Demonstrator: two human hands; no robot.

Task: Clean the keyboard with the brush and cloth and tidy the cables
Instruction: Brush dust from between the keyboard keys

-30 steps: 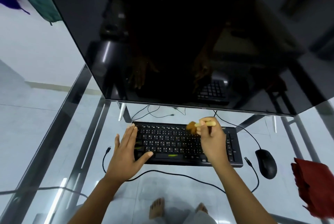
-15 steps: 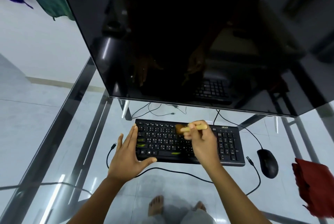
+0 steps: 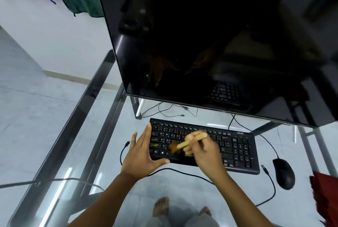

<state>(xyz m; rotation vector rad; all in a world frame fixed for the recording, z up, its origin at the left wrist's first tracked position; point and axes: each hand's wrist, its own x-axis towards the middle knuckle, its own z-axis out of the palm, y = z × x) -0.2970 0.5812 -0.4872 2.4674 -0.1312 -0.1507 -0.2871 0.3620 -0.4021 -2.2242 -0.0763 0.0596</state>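
Black keyboard [image 3: 237,151] is seen lying on a glass table [image 3: 73,135], on the near side of a large dark monitor [image 3: 201,34]. Its left end is touched by the left hand [image 3: 140,157], with the fingers held straight against the edge and the thumb spread along the near side. A pale wooden brush [image 3: 190,141] is gripped in the curled fingers of the right hand [image 3: 204,151], and its brown bristles are laid on the lower-left keys; both are blurred. White key legends are shown, Q, W and Z among those that can be read. A pale logo at the keyboard's far right corner is too blurred to be made out. A black cable [image 3: 182,172] is trailed across the glass along the near side and ended at the left by a loose USB plug [image 3: 127,143]. A black mouse [image 3: 283,173] is placed just right of the keyboard. A red cloth [image 3: 325,193] is cut off by the right edge, well apart from both hands.
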